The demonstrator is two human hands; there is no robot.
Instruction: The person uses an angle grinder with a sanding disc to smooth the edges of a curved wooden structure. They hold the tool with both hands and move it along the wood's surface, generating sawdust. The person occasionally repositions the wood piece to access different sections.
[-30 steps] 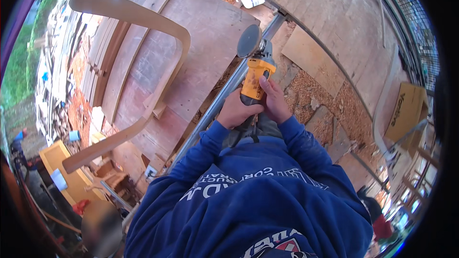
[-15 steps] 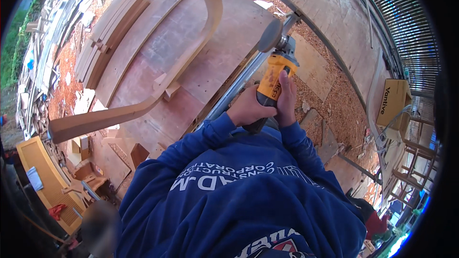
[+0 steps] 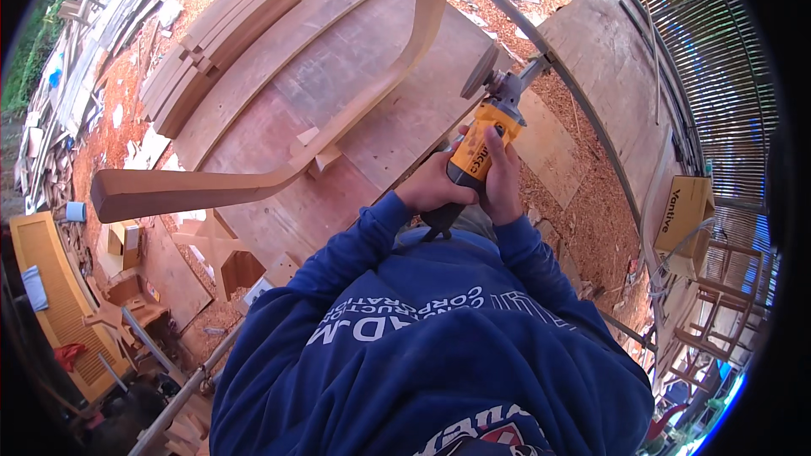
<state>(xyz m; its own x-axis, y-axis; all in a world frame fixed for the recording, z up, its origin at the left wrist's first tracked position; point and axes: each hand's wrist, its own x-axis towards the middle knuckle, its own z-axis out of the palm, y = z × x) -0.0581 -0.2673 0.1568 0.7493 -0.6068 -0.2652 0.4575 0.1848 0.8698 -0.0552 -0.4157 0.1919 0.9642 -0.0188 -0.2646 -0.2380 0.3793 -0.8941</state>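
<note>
A yellow and black angle grinder is held in front of my body, its round disc tilted up and to the left. My left hand wraps around the rear of its body. On the other side my right hand closes on it, thumb lying along the yellow housing. The disc is apart from any wood. To the left, a long curved wooden piece rests over the work table, bending upward at its far end; neither hand touches it.
Several stacked curved boards lie at the table's far left. A curved metal rail arcs past on the right, with a cardboard box beyond it. Wood shavings cover the ground. A yellow wooden panel stands at the lower left.
My view has shifted, so the table and curved wood sit farther right in the picture. The grinder stays in both hands, and its disc has turned to show more edge-on.
</note>
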